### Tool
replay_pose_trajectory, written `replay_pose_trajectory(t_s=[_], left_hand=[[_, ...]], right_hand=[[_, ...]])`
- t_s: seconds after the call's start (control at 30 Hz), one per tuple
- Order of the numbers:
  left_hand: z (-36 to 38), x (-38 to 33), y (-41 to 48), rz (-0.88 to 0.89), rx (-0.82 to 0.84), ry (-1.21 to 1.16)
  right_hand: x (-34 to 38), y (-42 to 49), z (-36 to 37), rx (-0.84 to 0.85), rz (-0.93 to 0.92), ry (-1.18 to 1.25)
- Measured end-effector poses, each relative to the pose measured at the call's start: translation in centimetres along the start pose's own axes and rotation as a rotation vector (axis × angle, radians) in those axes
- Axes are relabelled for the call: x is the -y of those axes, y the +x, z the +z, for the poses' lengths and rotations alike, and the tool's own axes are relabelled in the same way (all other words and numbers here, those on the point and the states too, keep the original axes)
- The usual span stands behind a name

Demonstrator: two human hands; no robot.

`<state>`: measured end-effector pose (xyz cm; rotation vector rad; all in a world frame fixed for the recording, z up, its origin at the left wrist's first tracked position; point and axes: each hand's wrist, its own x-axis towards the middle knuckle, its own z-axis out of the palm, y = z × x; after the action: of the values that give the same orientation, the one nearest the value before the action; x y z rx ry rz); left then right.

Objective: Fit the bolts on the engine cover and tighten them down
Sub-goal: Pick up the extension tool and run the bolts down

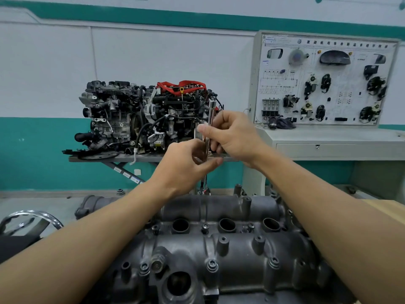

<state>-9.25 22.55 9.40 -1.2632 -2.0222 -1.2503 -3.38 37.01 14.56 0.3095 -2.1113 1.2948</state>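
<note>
The dark grey engine cover (230, 255) fills the lower middle of the head view, with several bolts seated in its bosses, such as the bolt (212, 263) near the front edge. A long chrome extension bar (210, 115) stands nearly upright, its lower end (202, 187) down at the cover's far edge. My right hand (232, 137) grips the bar's upper part, thumb pointing left. My left hand (186, 167) pinches the bar lower down with curled fingers. The bar's tip and the bolt under it are hidden.
A chrome handle (30, 218) curves at the left edge. Behind, a complete engine (142, 117) sits on a lift table (122, 158). A training board (324, 80) on a grey cabinet (328, 141) stands at the right. A wooden surface (390, 207) lies by my right forearm.
</note>
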Motion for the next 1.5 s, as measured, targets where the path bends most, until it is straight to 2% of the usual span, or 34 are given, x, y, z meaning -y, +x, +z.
replay_pose_trajectory(t_s=[0.1, 0.23, 0.33, 0.47, 0.63, 0.77, 0.9, 1.0, 1.1, 1.23, 1.3, 1.43, 1.5], left_hand=[[-0.34, 0.11, 0.08, -0.001, -0.055, -0.003], [-0.15, 0.13, 0.03, 0.009, 0.014, 0.001], [-0.08, 0.16, 0.07, -0.011, 0.019, 0.011], [-0.11, 0.2, 0.11, -0.024, -0.059, 0.012], [-0.21, 0.52, 0.4, -0.064, 0.018, -0.026], [-0.34, 0.26, 0.29, -0.046, 0.023, 0.009], [-0.43, 0.14, 0.37, -0.042, -0.047, 0.02], [-0.53, 0.03, 0.49, -0.07, 0.033, -0.021], [-0.62, -0.1, 0.52, -0.094, 0.095, -0.052], [-0.63, -0.21, 0.36, -0.028, 0.004, -0.012], [-0.69, -0.11, 0.47, -0.03, -0.028, 0.009], [-0.77, -0.02, 0.76, -0.118, 0.103, -0.085], [-0.79, -0.11, 0.74, -0.144, 0.148, -0.132]], right_hand=[[0.01, 0.02, 0.21, 0.052, 0.027, 0.046], [0.48, 0.0, -0.05, 0.119, 0.056, 0.109], [0.68, -0.23, 0.0, 0.093, 0.049, 0.056], [0.36, -0.22, 0.06, -0.009, 0.016, -0.011], [0.57, 0.02, -0.05, 0.084, 0.084, 0.133], [0.28, -0.04, 0.07, 0.03, 0.036, 0.067], [-0.03, 0.13, 0.06, 0.0, 0.05, 0.05], [0.15, 0.29, 0.1, 0.085, 0.079, 0.091], [0.19, 0.23, -0.01, 0.099, 0.058, 0.066], [-0.2, 0.06, -0.05, -0.019, 0.016, 0.022], [-0.14, 0.09, 0.02, -0.011, 0.027, 0.047], [0.34, 0.11, -0.23, 0.122, 0.031, 0.049], [0.37, 0.0, -0.27, 0.135, 0.027, 0.04]])
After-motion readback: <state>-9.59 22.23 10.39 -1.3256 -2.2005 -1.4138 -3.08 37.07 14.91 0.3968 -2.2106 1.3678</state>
